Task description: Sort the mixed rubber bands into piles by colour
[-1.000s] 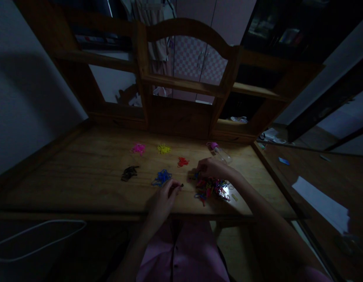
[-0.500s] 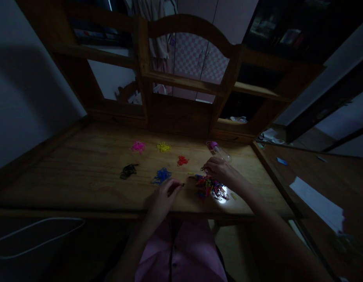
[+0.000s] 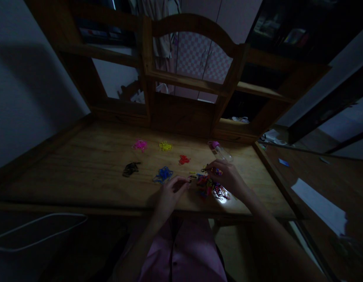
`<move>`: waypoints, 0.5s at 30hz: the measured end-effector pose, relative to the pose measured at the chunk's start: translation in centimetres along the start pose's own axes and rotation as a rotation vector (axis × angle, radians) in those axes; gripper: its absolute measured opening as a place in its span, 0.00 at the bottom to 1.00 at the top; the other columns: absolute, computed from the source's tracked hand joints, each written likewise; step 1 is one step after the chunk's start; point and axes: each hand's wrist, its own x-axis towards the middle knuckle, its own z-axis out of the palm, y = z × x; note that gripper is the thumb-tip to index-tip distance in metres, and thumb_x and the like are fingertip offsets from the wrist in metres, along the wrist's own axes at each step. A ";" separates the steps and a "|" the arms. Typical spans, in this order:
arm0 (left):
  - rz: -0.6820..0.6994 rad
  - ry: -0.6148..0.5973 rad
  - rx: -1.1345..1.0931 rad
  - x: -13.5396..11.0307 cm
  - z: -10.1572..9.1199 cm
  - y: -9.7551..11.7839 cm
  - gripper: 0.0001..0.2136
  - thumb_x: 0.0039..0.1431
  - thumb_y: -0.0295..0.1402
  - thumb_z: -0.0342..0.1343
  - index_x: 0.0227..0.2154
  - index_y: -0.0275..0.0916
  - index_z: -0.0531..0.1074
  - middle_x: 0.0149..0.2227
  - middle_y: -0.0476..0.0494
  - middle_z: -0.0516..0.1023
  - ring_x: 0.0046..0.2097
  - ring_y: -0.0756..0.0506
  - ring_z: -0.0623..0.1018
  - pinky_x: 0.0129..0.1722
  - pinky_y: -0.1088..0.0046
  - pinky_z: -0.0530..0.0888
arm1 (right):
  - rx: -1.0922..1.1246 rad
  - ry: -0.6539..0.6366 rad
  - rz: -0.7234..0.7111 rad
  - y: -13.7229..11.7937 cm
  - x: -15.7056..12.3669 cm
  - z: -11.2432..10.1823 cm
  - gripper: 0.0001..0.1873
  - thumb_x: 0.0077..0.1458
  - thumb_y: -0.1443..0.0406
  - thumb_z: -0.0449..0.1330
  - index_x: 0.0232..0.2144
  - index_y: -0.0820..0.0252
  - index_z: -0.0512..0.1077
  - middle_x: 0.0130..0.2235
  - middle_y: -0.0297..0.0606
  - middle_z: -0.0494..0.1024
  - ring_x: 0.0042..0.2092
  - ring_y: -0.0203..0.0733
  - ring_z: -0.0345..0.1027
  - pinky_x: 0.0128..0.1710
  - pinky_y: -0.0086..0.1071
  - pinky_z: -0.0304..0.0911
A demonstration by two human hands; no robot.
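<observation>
A mixed pile of coloured rubber bands (image 3: 207, 186) lies on the wooden desk, lit by a bright spot at its near right side. Above its far edge, my right hand (image 3: 225, 175) pinches a black rubber band (image 3: 203, 170) between thumb and fingertips. At the pile's left, my left hand (image 3: 170, 192) has thumb and forefinger closed on a small dark band, its shape hard to make out. Sorted by colour to the left are blue bands (image 3: 163, 174), black bands (image 3: 130, 169), red bands (image 3: 184, 159), yellow bands (image 3: 165, 146) and pink bands (image 3: 139, 145).
A clear bottle with a purple cap (image 3: 223, 152) lies behind my right hand. Wooden shelving (image 3: 181, 113) rises along the desk's back edge. To the right, white paper (image 3: 319, 205) rests on another brown surface. A white cable (image 3: 40, 218) hangs at the lower left.
My left hand has moved right, towards the mixed pile. My right hand stays over the pile with the black band showing at its fingertips. The whole view has shifted slightly.
</observation>
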 end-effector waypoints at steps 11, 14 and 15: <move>-0.069 0.103 -0.458 -0.7 5.0 3.1 0.08 0.55 0.35 0.62 0.36 0.38 0.74 0.37 0.47 0.79 0.40 0.48 0.79 0.41 0.76 0.75 | -0.103 0.235 -0.096 -3.2 -2.6 2.6 0.09 0.59 0.71 0.57 0.41 0.58 0.73 0.40 0.42 0.76 0.43 0.45 0.70 0.44 0.38 0.67; -0.045 0.110 -0.457 -0.7 4.8 3.0 0.08 0.55 0.34 0.62 0.35 0.38 0.75 0.37 0.46 0.79 0.40 0.48 0.79 0.42 0.76 0.75 | -0.172 0.268 -0.148 -3.5 -3.2 2.9 0.10 0.61 0.70 0.56 0.45 0.58 0.72 0.42 0.44 0.76 0.44 0.45 0.70 0.44 0.39 0.66; -0.034 0.116 -0.450 -0.7 4.7 3.0 0.07 0.54 0.34 0.62 0.35 0.38 0.75 0.36 0.46 0.79 0.40 0.48 0.79 0.42 0.76 0.75 | -0.188 0.266 -0.152 -3.6 -3.4 3.0 0.11 0.61 0.70 0.56 0.45 0.57 0.72 0.42 0.44 0.76 0.44 0.45 0.70 0.43 0.39 0.66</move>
